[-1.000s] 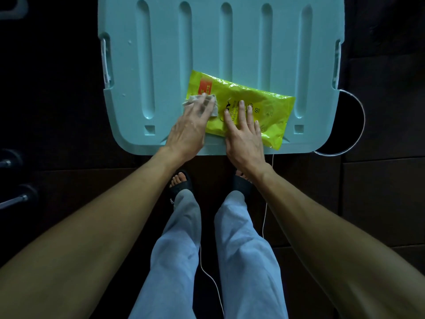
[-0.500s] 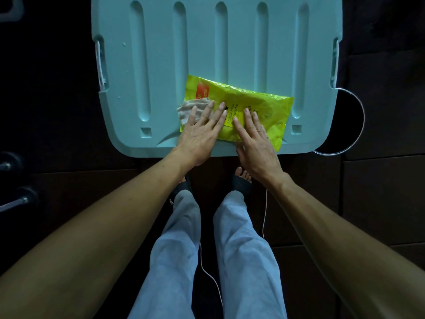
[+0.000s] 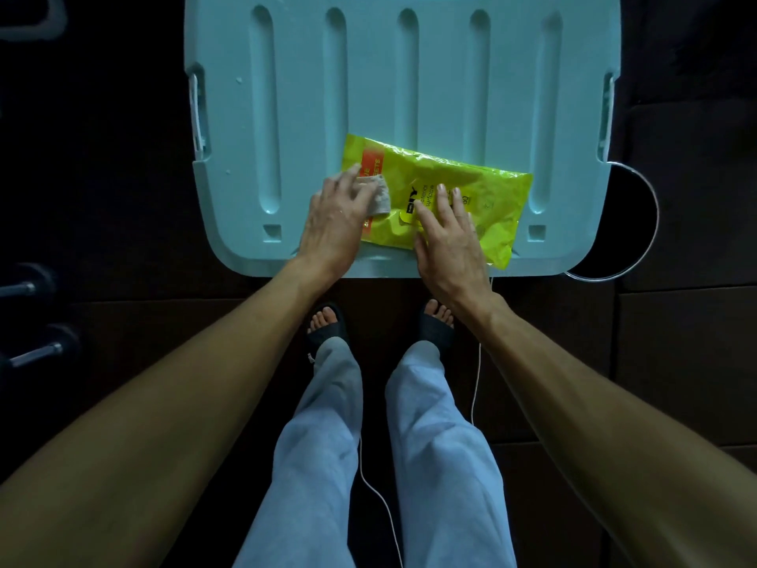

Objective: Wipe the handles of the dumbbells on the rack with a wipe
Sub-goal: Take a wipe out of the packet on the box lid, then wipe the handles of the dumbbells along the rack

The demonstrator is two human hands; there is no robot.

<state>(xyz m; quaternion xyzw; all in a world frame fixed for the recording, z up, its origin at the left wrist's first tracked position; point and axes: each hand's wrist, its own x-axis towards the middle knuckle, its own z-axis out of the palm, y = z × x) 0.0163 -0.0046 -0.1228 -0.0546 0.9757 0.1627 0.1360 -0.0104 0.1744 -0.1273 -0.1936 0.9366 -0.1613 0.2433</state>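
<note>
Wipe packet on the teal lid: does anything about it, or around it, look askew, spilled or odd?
Only slightly. The yellow wipe packet lies skewed across the teal lid, its near corner overhanging the lid's front edge. The left hand holds a wipe; the right hand rests flat on the packet. Nothing is spilled.

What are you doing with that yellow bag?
A person stands at a pale blue plastic lid with a yellow pack of wipes lying on it. The left hand holds a crumpled wipe over the pack's left end, while the right hand lies flat on the pack. The dumbbells sit off to the left, untouched.
</note>
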